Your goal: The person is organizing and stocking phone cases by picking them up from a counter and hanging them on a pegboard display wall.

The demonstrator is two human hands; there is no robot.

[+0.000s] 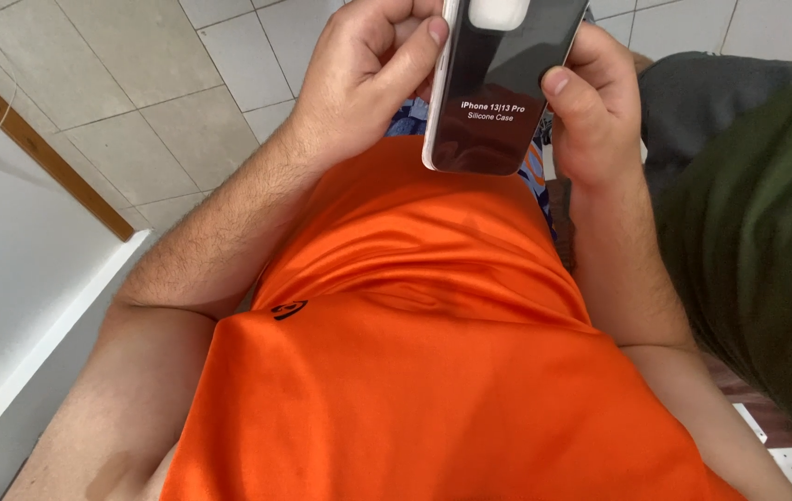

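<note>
Black flat phone-case box with white edges (498, 93) sat upright between both hands, above the lap and orange shirt (414, 371). Left hand (368, 74) curled around its left edge, thumb pressed on the front. Right hand (595, 107) gripped the right edge, thumb alongside. Both forearms angled inward from bent elbows over grey floor tiles (136, 93).

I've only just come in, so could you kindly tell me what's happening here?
A person in an orange shirt is holding a flat, dark retail box with white edges in both hands, above their lap. The left hand grips its left edge with the thumb on the front, and the right hand grips the right edge the same way. The box looks closed. Below is a tiled floor, and someone in dark green clothing sits alongside.
</note>
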